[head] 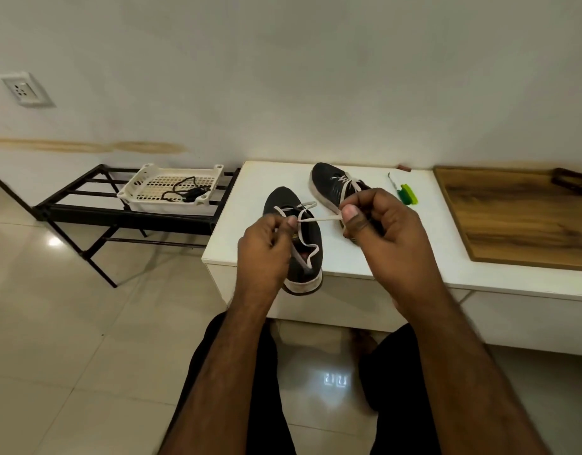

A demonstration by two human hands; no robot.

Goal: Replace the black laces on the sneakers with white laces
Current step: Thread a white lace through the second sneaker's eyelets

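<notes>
While both hands are working over the near sneaker (311, 239), a flat white lace (319, 219) is stretching taut between them. The left hand (265, 251) is pinching one end of that lace between thumb and curled fingers, and the right hand (381, 231) is pinching the other end, thumb pressing down on top. More of the lace is looping slack across the shoe's open throat and trailing down its tongue. This sneaker, dark knit fabric with a pale rubber sole, is sitting at the near edge of the smooth white table (230, 231), heel slightly overhanging, toe pointing away. The far sneaker (329, 185), of the same make, is lying toward the far edge, already carrying a white lace tied across its eyelets; the right hand is covering its heel.

A green marker (408, 194) and a thin pen (393, 182) are lying just right of the far sneaker. A wood-grain board (519, 218) is covering the table's right part. Left of the table, a perforated white plastic basket (135, 195) is resting on a black metal rack (86, 215), holding the tangled black laces (184, 192).
</notes>
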